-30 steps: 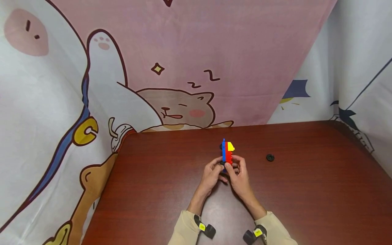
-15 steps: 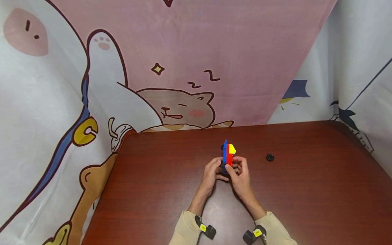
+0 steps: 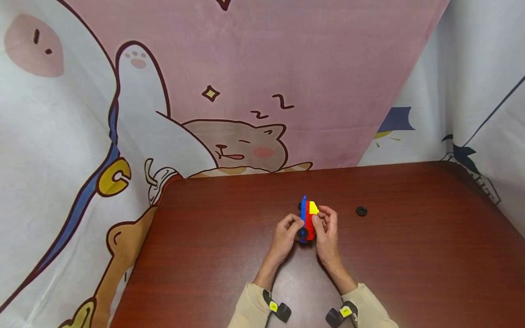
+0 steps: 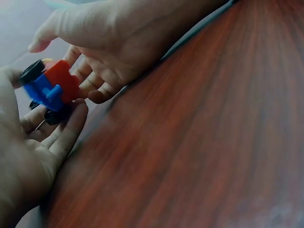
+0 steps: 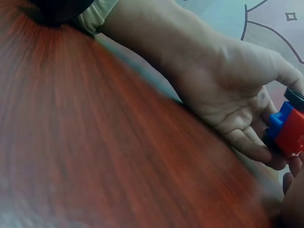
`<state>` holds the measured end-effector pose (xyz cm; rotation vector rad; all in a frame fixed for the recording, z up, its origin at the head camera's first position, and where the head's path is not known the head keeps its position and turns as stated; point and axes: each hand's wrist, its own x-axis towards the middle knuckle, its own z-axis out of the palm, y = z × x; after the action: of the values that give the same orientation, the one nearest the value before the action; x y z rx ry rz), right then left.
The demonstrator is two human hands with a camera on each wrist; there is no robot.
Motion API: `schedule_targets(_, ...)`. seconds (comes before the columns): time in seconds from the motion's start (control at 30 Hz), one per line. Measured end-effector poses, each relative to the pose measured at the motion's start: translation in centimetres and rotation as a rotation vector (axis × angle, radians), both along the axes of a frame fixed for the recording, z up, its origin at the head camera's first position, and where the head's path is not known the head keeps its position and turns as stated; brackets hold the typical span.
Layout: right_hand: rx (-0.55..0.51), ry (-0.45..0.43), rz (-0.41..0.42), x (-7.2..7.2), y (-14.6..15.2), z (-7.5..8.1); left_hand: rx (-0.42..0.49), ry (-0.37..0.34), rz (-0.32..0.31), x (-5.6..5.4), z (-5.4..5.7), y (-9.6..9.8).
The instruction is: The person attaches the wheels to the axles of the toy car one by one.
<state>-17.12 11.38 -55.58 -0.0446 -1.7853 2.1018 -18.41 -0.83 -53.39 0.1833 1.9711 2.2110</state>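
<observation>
A small toy car (image 3: 310, 228) of building blocks, with a blue base, red body, yellow top piece and black wheels, is held above the table, tipped on its side. My left hand (image 3: 282, 237) pinches it at the blue base and wheels; in the left wrist view its thumb lies on one black wheel (image 4: 32, 71) and its fingers are below another. On the red body's other side is my right hand (image 3: 327, 234). Its thumb stands off the car in the left wrist view, and its fingers bend loosely beside the red block (image 4: 64, 78). Whether those fingertips touch is hidden.
A loose black wheel (image 3: 361, 211) lies flat on the brown wooden table (image 3: 410, 255), to the right of the hands. A printed cloth (image 3: 328, 82) with cartoon animals hangs behind the table and at both sides.
The toy car has come nearer to me and slightly right. My right hand has shifted from the car's near end up along its red side, its thumb farther forward.
</observation>
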Motion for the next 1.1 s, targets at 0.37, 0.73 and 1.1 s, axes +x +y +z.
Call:
schedule_targets(0.37, 0.048, -0.042, -0.031, 0.3, 0.0, 0.8, 0.065, 0.038, -0.025, -0.5, -1.6, -0.2)
schedule_targets(0.73, 0.304, -0.052, -0.131, 0.3, 0.7, 1.2, 0.065, 0.001, 0.023, -0.5, -2.1, 0.4)
schedule_targets(1.1, 0.641, -0.097, -0.636, -2.8, 9.7, -0.8, 0.094, -0.029, 0.047, -0.8, -2.0, 0.2)
